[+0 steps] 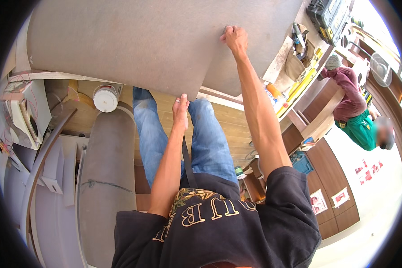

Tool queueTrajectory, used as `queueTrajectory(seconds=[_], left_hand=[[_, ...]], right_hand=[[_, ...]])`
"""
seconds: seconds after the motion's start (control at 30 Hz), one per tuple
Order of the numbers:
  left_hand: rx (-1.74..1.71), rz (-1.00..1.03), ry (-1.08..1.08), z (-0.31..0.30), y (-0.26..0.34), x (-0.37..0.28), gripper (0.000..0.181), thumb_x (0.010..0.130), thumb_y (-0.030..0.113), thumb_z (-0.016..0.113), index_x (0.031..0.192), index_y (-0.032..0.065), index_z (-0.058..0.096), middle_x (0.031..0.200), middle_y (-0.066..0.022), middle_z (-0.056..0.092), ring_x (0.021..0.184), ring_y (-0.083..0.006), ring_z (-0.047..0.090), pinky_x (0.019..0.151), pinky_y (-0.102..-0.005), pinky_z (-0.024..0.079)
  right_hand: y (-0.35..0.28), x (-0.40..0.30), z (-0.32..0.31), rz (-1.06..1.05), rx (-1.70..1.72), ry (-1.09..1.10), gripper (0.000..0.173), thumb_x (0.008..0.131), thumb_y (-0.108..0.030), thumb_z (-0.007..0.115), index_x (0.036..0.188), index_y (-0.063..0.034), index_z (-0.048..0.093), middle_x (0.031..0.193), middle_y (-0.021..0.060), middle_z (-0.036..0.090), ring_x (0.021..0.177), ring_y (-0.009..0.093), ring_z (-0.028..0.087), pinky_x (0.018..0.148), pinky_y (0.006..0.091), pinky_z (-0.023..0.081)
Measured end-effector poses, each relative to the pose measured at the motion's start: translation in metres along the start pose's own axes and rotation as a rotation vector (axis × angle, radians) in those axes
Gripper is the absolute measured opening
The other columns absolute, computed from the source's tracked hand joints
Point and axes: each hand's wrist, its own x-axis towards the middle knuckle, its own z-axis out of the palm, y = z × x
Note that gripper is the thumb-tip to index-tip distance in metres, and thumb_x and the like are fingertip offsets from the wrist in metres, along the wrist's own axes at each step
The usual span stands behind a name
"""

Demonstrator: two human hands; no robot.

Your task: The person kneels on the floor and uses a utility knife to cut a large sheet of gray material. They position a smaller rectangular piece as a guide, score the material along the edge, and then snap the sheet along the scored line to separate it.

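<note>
A large grey-brown sheet [120, 40] lies over the workbench before me, its near corner lapping over another piece of the same colour [227, 73]. My left hand [180, 110] grips that near corner, thumb on top and the fingers partly hidden beneath. Farther out on the surface is my right hand [236, 37], its fingers closed around a small dark object that is mostly hidden; what it is I cannot tell.
A white bucket [106, 98] and a large grey roll [107, 187] are at the left. Tool bag [299, 57], yellow spirit level [301, 83] and black tool case [328, 20] lie at the right. Beyond, a person in green [356, 134] bends near wooden panels.
</note>
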Motion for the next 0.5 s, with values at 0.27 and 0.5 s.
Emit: queueTrajectory(seconds=[0.27,0.5], left_hand=[[0.008,0.01,-0.036,0.009,0.018,-0.016,0.049,0.098,0.04,0.061,0.128,0.0017,0.053,0.13,-0.0064,0.051,0.122,-0.0158,0.049,0.11,-0.0342,0.039],[0.015,0.007,-0.033,0.003,0.013,-0.011,0.047,0.098,0.041,0.062,0.125,0.0029,0.055,0.128,-0.0046,0.053,0.12,-0.0141,0.049,0.109,-0.033,0.039]], right_hand=[[0.003,0.029,-0.008,-0.05,-0.083,-0.001,0.037,0.093,-0.028,0.048,0.079,-0.0043,0.072,0.073,0.0042,0.074,0.072,0.018,0.07,0.079,0.0346,0.054],[0.002,0.04,-0.008,-0.061,-0.113,-0.025,0.037,0.093,-0.027,0.047,0.08,-0.0043,0.073,0.072,0.0049,0.074,0.07,0.018,0.068,0.078,0.0352,0.054]])
